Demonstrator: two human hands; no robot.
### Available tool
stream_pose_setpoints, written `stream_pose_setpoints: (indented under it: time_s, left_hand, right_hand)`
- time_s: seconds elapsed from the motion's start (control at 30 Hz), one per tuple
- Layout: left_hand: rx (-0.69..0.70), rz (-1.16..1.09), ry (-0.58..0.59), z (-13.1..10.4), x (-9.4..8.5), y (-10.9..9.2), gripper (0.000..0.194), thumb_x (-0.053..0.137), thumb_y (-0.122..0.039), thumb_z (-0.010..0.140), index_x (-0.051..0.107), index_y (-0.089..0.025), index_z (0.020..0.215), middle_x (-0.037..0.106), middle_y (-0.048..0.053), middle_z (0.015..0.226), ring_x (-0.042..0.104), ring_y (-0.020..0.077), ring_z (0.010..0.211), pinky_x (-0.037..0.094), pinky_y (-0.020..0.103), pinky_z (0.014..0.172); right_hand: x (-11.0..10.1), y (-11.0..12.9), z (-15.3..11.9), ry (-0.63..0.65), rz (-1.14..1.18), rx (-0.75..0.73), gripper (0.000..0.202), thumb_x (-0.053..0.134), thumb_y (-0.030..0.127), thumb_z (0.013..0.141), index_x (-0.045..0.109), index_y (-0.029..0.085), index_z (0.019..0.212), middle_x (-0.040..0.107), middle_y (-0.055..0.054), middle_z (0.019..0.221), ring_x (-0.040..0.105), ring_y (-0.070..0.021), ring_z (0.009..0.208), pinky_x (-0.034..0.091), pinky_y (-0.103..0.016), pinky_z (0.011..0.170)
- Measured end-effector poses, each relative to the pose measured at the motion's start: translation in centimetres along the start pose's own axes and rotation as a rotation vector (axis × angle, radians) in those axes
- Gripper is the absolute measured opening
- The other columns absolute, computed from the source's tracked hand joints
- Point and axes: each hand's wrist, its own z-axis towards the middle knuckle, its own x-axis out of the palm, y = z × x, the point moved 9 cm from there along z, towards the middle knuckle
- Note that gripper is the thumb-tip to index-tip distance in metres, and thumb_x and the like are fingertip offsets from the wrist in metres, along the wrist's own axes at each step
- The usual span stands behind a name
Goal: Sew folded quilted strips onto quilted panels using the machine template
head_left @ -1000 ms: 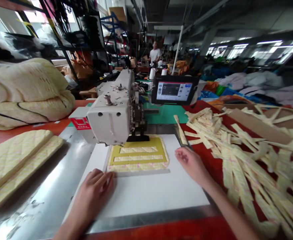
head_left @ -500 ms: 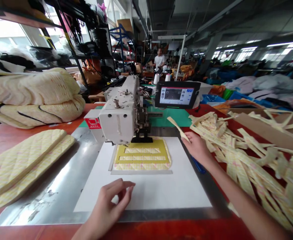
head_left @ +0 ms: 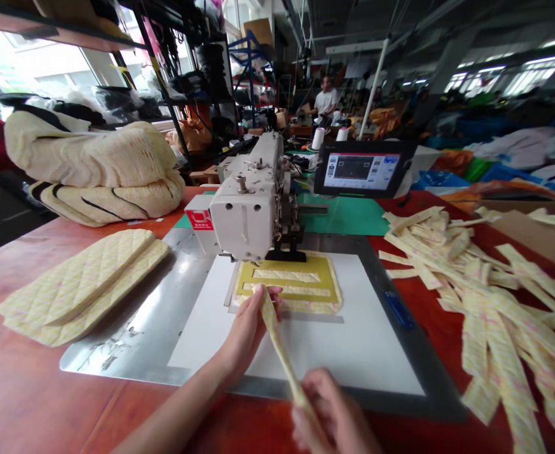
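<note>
A pale yellow fabric strip (head_left: 281,353) is stretched between my two hands over the white sheet. My left hand (head_left: 251,321) pinches its far end, just in front of the yellow template (head_left: 287,282). Lower and to the right, my right hand (head_left: 329,413) grips the near end, slightly blurred. Under the slotted template lies a quilted yellow fabric piece (head_left: 335,296), its edge and the slots showing quilting. Above them stands the head of a white sewing machine (head_left: 242,221), its black clamp foot resting at the template's back edge.
Many loose fabric strips (head_left: 485,302) are heaped on the right. Quilted panels (head_left: 88,271) lie stacked at left, with a taller fabric pile (head_left: 102,164) behind. A blue cutter (head_left: 398,309) rests right of the white sheet (head_left: 367,353). A screen (head_left: 365,169) stands behind; a person (head_left: 325,101) is farther back.
My right hand has brought the strip from the heap side down to the front middle. My left hand has moved forward and now pinches its far end. The view has shifted right.
</note>
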Motion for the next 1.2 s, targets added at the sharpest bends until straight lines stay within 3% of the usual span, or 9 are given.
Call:
stream_pose_setpoints:
  time_s: [0.07, 0.13, 0.23, 0.33, 0.53, 0.7, 0.97, 1.2]
  left_hand:
    - [-0.002, 0.076, -0.021, -0.3, -0.1, 0.4, 0.051, 0.066, -0.06, 0.092, 0.076, -0.014, 0.111, 0.068, 0.006, 0.096, 0.061, 0.0161, 0.091, 0.048, 0.023, 0.079]
    - [-0.01, 0.149, 0.013, -0.5, 0.4, 0.9, 0.051, 0.068, -0.061, 0.09, 0.076, -0.016, 0.111, 0.07, 0.006, 0.099, 0.061, 0.0188, 0.096, 0.047, 0.025, 0.084]
    - [0.024, 0.218, 0.089, -0.6, 1.2, 0.9, 0.049, 0.075, -0.058, 0.086, 0.076, -0.016, 0.112, 0.073, 0.008, 0.104, 0.064, 0.0243, 0.104, 0.048, 0.033, 0.095]
    - [0.056, 0.224, 0.089, -0.6, 0.5, 0.5, 0.044, 0.08, -0.051, 0.084, 0.074, -0.016, 0.11, 0.074, 0.009, 0.106, 0.066, 0.0243, 0.104, 0.05, 0.034, 0.096]
    - [0.08, 0.246, 0.023, -0.7, -2.0, 0.5, 0.037, 0.083, -0.045, 0.082, 0.071, -0.015, 0.101, 0.073, 0.006, 0.092, 0.066, 0.0176, 0.086, 0.054, 0.028, 0.081]
    - [0.167, 0.33, 0.103, -0.8, -1.5, 0.1, 0.032, 0.079, -0.043, 0.086, 0.072, -0.015, 0.097, 0.073, 0.005, 0.088, 0.065, 0.0147, 0.078, 0.052, 0.025, 0.073]
    - [0.251, 0.396, 0.075, -1.7, -1.0, -1.1, 0.025, 0.077, -0.04, 0.087, 0.071, -0.015, 0.086, 0.069, 0.002, 0.08, 0.062, 0.0135, 0.076, 0.049, 0.022, 0.072]
    - [0.219, 0.428, 0.043, -1.8, -1.3, -0.8, 0.027, 0.078, -0.041, 0.086, 0.073, -0.015, 0.084, 0.072, 0.004, 0.08, 0.065, 0.0157, 0.077, 0.052, 0.024, 0.075]
  right_hand:
    - [-0.7, 2.4, 1.6, -0.009, 0.026, -0.079, 0.041, 0.062, 0.059, 0.095, 0.054, 0.022, 0.112, 0.071, -0.008, 0.099, 0.071, -0.0193, 0.086, 0.057, -0.029, 0.075]
    - [-1.9, 4.9, 4.0, -0.072, 0.038, -0.163, 0.039, 0.067, 0.052, 0.094, 0.055, 0.023, 0.118, 0.07, -0.009, 0.109, 0.07, -0.0208, 0.099, 0.057, -0.032, 0.086]
    - [-2.6, 7.2, 7.7, -0.092, 0.093, -0.239, 0.035, 0.074, 0.049, 0.088, 0.061, 0.022, 0.106, 0.07, -0.005, 0.096, 0.069, -0.0197, 0.091, 0.057, -0.031, 0.082]
    - [-2.5, 7.5, 9.7, -0.088, 0.131, -0.26, 0.032, 0.079, 0.047, 0.085, 0.065, 0.02, 0.096, 0.07, -0.002, 0.088, 0.068, -0.0176, 0.082, 0.056, -0.028, 0.075]
    - [-2.2, 7.0, 9.7, -0.042, 0.123, -0.241, 0.025, 0.076, 0.042, 0.088, 0.066, 0.021, 0.095, 0.07, -0.001, 0.086, 0.069, -0.0163, 0.081, 0.055, -0.026, 0.074]
    - [-2.5, 7.0, 10.0, -0.042, 0.13, -0.242, 0.023, 0.076, 0.039, 0.087, 0.065, 0.022, 0.097, 0.07, -0.001, 0.09, 0.068, -0.0158, 0.084, 0.055, -0.025, 0.075]
    - [-2.1, 7.0, 9.6, -0.02, 0.198, -0.175, 0.012, 0.072, 0.033, 0.088, 0.064, 0.024, 0.088, 0.061, 0.004, 0.079, 0.058, -0.0123, 0.07, 0.049, -0.022, 0.062]
    - [-2.6, 7.3, 9.3, -0.066, 0.123, -0.278, 0.01, 0.068, 0.031, 0.09, 0.064, 0.023, 0.085, 0.061, 0.002, 0.083, 0.059, -0.0131, 0.071, 0.049, -0.022, 0.061]
